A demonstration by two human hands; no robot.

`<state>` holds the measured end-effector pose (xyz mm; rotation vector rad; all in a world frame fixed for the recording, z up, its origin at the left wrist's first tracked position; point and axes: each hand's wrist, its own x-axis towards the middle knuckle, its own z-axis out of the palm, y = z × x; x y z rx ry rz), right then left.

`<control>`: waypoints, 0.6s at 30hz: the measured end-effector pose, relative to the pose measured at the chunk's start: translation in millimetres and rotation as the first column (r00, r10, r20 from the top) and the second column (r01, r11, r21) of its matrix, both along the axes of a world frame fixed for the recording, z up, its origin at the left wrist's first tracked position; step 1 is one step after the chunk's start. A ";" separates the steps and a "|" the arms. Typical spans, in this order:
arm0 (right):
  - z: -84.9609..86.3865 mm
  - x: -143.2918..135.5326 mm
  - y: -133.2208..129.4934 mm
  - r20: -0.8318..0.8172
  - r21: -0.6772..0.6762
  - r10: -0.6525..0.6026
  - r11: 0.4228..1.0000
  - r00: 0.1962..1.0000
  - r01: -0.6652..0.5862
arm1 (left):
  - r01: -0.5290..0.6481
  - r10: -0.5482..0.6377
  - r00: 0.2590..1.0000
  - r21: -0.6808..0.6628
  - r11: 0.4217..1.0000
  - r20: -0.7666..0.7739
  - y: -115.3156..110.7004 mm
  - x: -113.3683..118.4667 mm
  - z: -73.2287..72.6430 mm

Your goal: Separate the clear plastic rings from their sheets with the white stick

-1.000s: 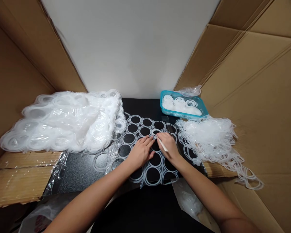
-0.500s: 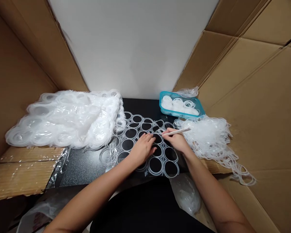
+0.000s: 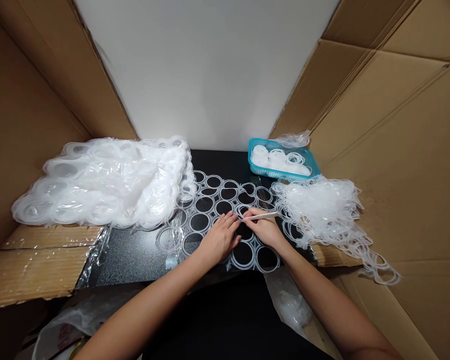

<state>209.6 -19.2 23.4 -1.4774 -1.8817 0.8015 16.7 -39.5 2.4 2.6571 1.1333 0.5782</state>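
Note:
A translucent sheet of joined plastic rings (image 3: 199,222) lies flat on the black tabletop in front of me. On its middle rests my left hand (image 3: 221,236), fingers stretched out and pressing the sheet. Close beside it, my right hand (image 3: 265,229) is closed around a slim white pen-like tool (image 3: 261,216). The tool slants, with its back end to the right. Its working tip is hidden by my right fingers, over a ring near my left fingertips. I cannot make out its exact kind.
Stacked ring sheets in clear plastic (image 3: 108,182) fill the left side. A teal basket (image 3: 281,175) at the back right holds loose white rings (image 3: 281,161). Ring scraps (image 3: 324,210) are heaped at right. Cardboard walls (image 3: 397,150) flank the table, with a white panel (image 3: 217,75) behind.
My right hand has moved left and slightly nearer to me with the tool, close to my left fingers. My left hand has shifted slightly toward me. The view has tilted a little.

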 end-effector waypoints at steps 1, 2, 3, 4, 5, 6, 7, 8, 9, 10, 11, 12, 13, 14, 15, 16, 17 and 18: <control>-0.7 -0.1 -0.5 0.000 0.005 -0.003 1.000 1.000 0.003 | -0.001 0.001 1.000 -0.002 1.000 0.005 -0.3 -0.1 0.0; -1.6 0.0 -1.1 -0.004 0.007 -0.010 1.000 1.000 0.010 | -0.001 0.001 1.000 -0.004 1.000 0.011 -0.6 -0.2 0.1; -2.6 0.2 -1.5 -0.012 0.003 -0.017 1.000 1.000 0.017 | -0.001 0.001 1.000 -0.006 1.000 0.015 -0.9 -0.3 0.3; -3.4 0.4 -1.7 -0.022 -0.004 -0.022 1.000 1.000 0.022 | -0.001 0.001 1.000 -0.008 1.000 0.016 -1.1 -0.3 0.6; -3.8 0.6 -1.7 -0.030 -0.010 -0.022 1.000 0.999 0.021 | -0.001 0.001 1.000 -0.010 1.000 0.014 -1.2 -0.4 0.9; -3.9 0.8 -1.4 -0.034 -0.012 -0.017 1.000 0.999 0.017 | 0.000 0.000 1.000 -0.010 1.000 0.007 -1.2 -0.5 1.3; -3.4 1.0 -1.0 -0.030 -0.007 -0.009 1.000 1.000 0.009 | 0.001 -0.001 1.000 -0.010 1.000 -0.001 -1.3 -0.6 1.6; -2.5 1.0 -0.5 -0.016 0.005 0.001 1.000 1.000 -0.001 | 0.001 -0.001 1.000 -0.010 1.000 -0.008 -1.3 -0.8 1.7; -1.3 0.9 -0.2 0.006 0.023 0.011 1.000 1.000 -0.011 | 0.000 0.000 1.000 -0.010 1.000 -0.011 -1.3 -0.9 1.7; 0.0 0.4 -0.4 0.033 0.045 0.020 0.999 0.999 -0.021 | 0.000 0.000 1.000 -0.009 1.000 -0.010 -1.3 -1.0 1.4; 1.1 -0.4 -1.1 0.061 0.068 0.027 0.997 0.998 -0.031 | 0.000 0.000 1.000 -0.008 1.000 -0.007 -1.3 -1.1 1.0; 1.7 -1.8 -2.5 0.087 0.089 0.032 0.995 0.996 -0.040 | 0.001 -0.001 1.000 -0.008 1.000 -0.003 -1.2 -1.0 0.3; 1.5 -3.8 -4.6 0.108 0.111 0.031 0.993 0.994 -0.043 | 0.001 -0.001 1.000 -0.008 1.000 0.001 -1.0 -0.8 -0.3; 0.4 -6.3 -7.3 0.129 0.135 0.026 0.990 0.991 -0.044 | 0.001 -0.001 1.000 -0.009 1.000 0.005 -0.9 -0.6 -1.0; -1.4 -9.0 -10.1 0.153 0.163 0.020 0.986 0.988 -0.046 | -0.001 0.001 1.000 -0.010 1.000 0.007 -0.7 -0.2 -1.5; -3.8 -11.5 -12.6 0.186 0.192 0.018 0.980 0.982 -0.054 | -0.003 0.003 1.000 -0.012 1.000 0.007 -0.5 0.0 -1.9; -6.3 -13.0 -14.1 0.227 0.222 0.016 0.973 0.974 -0.068 | -0.004 0.004 1.000 -0.016 1.000 0.006 -0.5 0.2 -2.1; -8.3 -12.7 -14.0 0.271 0.251 0.013 0.964 0.963 -0.083 | -0.006 0.006 1.000 -0.020 1.000 0.004 -0.7 0.1 -2.1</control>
